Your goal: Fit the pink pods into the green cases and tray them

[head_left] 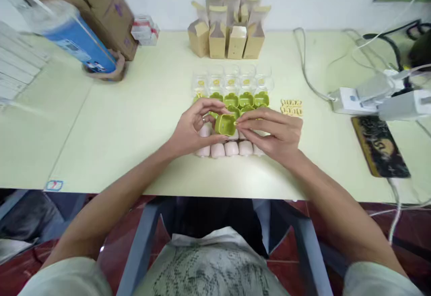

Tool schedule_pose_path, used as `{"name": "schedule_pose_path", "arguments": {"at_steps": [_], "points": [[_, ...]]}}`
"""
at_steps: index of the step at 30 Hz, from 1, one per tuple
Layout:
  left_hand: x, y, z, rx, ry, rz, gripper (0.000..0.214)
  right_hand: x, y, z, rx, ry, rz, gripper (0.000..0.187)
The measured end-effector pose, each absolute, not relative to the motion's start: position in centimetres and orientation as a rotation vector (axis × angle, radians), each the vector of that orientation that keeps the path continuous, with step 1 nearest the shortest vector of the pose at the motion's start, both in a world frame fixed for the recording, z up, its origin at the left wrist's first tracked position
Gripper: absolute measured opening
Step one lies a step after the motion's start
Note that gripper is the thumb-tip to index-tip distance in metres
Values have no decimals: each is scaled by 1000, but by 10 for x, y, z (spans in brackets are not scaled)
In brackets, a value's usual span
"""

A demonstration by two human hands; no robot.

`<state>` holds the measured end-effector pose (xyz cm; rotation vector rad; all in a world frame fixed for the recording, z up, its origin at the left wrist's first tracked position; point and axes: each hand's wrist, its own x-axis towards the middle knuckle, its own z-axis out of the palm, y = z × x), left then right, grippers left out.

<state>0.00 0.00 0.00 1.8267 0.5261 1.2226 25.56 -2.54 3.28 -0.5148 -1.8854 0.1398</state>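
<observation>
One green plastic cup (226,125), frame centre. I log left hand (194,128) clamped around its walls, right hand (274,131) pinching a small yellow piece (235,124) at its rim. Probably light, stiff; hold opposite walls.

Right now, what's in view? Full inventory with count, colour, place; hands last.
held cup: 1, green, in left hand
other cups: several, green, table centre
cases: several, clear with yellow marks, behind green cups
rounded pieces: at least 5, pinkish white, front of cups
small pieces: cluster, pale yellow, right of cups
small boxes: many, brown, by wall
large boxes: at least 2, brown, back left
cylinder: 1, blue-white, left
adapters: several, white, right
phone-like slab: 1, dark patterned, right
cables: several, mixed, right
table: pale yellow-green, throughout
chair: at least 1, blue-grey, below table
left hand: 1, bare, around held cup
right hand: 1, bare, fingertips at cup rim
</observation>
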Motion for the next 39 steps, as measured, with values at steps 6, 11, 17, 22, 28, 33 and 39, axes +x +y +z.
{"name": "schedule_pose_path", "arguments": {"at_steps": [6,11,17,22,28,33,39], "points": [[3,-7,4,1850,544,1222,74,259,-25,31,-436,-2040,2,13],[4,-13,8,1887,514,1196,74,253,-30,30,-417,-2102,-121,11],[3,-16,14,1901,563,1200,76,250,-32,29,-380,-2141,-200,9],[2,-21,20,1886,619,1170,75,248,-34,27,-378,-2137,-152,6],[3,-21,19,1795,673,1151,83,248,-32,22,-376,-2110,-118,9],[1,-15,17,1716,660,1137,87,250,-28,25,-366,-2106,-117,14],[2,-9,13,1696,560,1239,85,255,-25,25,-352,-2090,-8,31]]}}
